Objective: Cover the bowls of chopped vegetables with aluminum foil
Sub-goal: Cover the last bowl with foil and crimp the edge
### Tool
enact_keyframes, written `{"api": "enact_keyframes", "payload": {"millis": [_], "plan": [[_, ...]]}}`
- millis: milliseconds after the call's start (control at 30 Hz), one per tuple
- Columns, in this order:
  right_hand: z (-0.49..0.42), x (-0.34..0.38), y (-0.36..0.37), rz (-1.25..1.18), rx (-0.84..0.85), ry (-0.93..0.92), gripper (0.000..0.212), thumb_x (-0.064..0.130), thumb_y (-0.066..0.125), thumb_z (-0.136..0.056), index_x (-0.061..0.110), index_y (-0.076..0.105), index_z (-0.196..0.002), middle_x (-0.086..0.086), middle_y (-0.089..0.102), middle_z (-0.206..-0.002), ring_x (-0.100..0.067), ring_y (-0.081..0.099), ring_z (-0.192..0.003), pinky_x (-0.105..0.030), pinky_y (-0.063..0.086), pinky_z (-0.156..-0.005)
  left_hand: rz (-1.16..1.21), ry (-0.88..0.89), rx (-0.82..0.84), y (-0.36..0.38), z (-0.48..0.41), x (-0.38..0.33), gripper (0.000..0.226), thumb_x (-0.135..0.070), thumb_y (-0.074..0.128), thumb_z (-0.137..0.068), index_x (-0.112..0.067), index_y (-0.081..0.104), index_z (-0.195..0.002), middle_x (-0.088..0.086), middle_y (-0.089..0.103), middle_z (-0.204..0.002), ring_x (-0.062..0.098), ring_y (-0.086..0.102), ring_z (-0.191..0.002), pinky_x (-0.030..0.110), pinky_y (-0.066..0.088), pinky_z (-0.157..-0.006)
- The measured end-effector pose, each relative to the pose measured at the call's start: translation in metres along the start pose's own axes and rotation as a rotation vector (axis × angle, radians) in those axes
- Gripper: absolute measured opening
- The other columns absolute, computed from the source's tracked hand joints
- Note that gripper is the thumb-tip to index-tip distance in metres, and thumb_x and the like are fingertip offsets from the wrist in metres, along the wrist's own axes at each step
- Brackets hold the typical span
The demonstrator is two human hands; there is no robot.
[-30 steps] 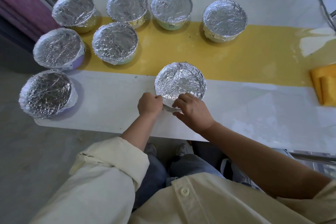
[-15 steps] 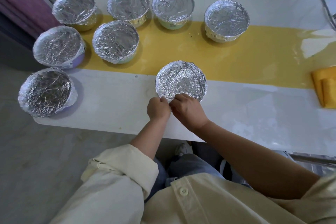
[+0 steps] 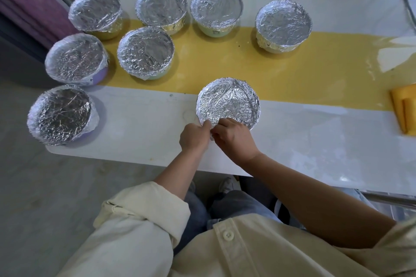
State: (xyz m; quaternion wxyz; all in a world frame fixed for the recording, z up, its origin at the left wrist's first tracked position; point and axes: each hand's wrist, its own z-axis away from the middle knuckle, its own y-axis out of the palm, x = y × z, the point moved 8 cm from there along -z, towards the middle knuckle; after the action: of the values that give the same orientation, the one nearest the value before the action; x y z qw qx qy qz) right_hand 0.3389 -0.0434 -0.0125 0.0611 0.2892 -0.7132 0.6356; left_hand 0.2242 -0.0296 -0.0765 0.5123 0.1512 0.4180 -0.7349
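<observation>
**Item:** round bowl capped in crinkled silver aluminium foil [image 3: 228, 102]. It stands on the white surface with a broad yellow band [image 3: 139, 132], across the near border of that band and well apart from the other bowls.

**Governing relation:** the bowl lies directly beyond both hands, away from the person's body. It is round, so it has no long axis to align with. The unfinished part is a loose foil tab [image 3: 212, 136] at the near-left arc of the rim, exactly where the two hands meet. Neither hand is clearly nearer.

**Left hand** [image 3: 194, 137]: fingers curled, knuckles up, thumb and forefinger pinching the tab at the rim. The forearm comes in from the lower left, with a cream sleeve rolled above the elbow.

**Right hand** [image 3: 234, 139]: fingers curled, pinching the same tab from the other side, just below the rim. The forearm comes in from the lower right.

**Step, as judged:** crimping the last loose edge. The coming move likely needs a press down and inward against the near wall of the bowl — too hard a tug could tear the foil.

**Also present:**
- Seven further foil-capped bowls [image 3: 145, 50], grouped at the far and left parts of the surface.
- A folded yellow cloth [image 3: 404, 112] at the right edge.

**Progress, as judged:** nearly complete, since every bowl in view carries foil.
</observation>
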Motion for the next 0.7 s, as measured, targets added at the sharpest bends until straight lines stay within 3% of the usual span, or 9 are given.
{"api": "enact_keyframes", "payload": {"millis": [67,233,400,567,700], "plan": [[-0.001,0.001,-0.001,-0.009,-0.018,-0.006,0.025,0.016,0.047,-0.080,0.007,0.065,-0.064,-0.007,0.054,-0.062,-0.030,0.055,-0.055,-0.029,0.042,-0.040,0.024,-0.019,0.010,0.002,-0.001,0.004,0.037,-0.029,0.056,-0.088,-0.002,0.068,-0.066,0.016,0.070,-0.066,0.038,0.072,-0.073,0.050,0.059,-0.081],[-0.003,0.001,0.003,-0.059,0.001,-0.001,0.030,0.019,0.045,-0.079,0.007,0.067,-0.064,-0.007,0.055,-0.061,-0.031,0.055,-0.055,-0.030,0.043,-0.041,-0.017,-0.006,0.029,0.003,-0.008,-0.002,0.031,-0.014,0.049,-0.095,0.006,0.067,-0.081,0.018,0.070,-0.067,0.035,0.073,-0.067,0.048,0.061,-0.079],[-0.005,-0.003,-0.001,-0.126,0.046,0.035,0.015,0.014,0.063,-0.076,0.006,0.071,-0.066,-0.007,0.055,-0.059,-0.031,0.056,-0.052,-0.030,0.043,-0.043,0.012,-0.059,0.075,0.003,-0.001,0.000,0.030,-0.018,0.049,-0.095,0.007,0.065,-0.092,0.018,0.070,-0.074,0.033,0.072,-0.066,0.043,0.062,-0.073],[-0.004,-0.006,-0.004,-0.159,0.010,0.057,0.026,0.022,0.057,-0.080,0.005,0.070,-0.066,-0.008,0.056,-0.059,-0.031,0.056,-0.052,-0.035,0.046,-0.043,-0.019,-0.063,0.076,0.005,0.001,-0.002,0.028,-0.014,0.045,-0.097,0.006,0.064,-0.104,0.017,0.071,-0.075,0.031,0.074,-0.068,0.045,0.062,-0.078],[-0.001,-0.006,-0.008,-0.167,0.038,0.028,0.014,0.020,0.072,-0.077,0.005,0.072,-0.078,-0.009,0.059,-0.068,-0.031,0.058,-0.062,-0.033,0.047,-0.051,-0.080,-0.027,0.068,0.000,-0.004,-0.006,0.025,-0.012,0.047,-0.094,0.006,0.064,-0.093,0.019,0.072,-0.074,0.035,0.073,-0.069,0.048,0.061,-0.077]]}}
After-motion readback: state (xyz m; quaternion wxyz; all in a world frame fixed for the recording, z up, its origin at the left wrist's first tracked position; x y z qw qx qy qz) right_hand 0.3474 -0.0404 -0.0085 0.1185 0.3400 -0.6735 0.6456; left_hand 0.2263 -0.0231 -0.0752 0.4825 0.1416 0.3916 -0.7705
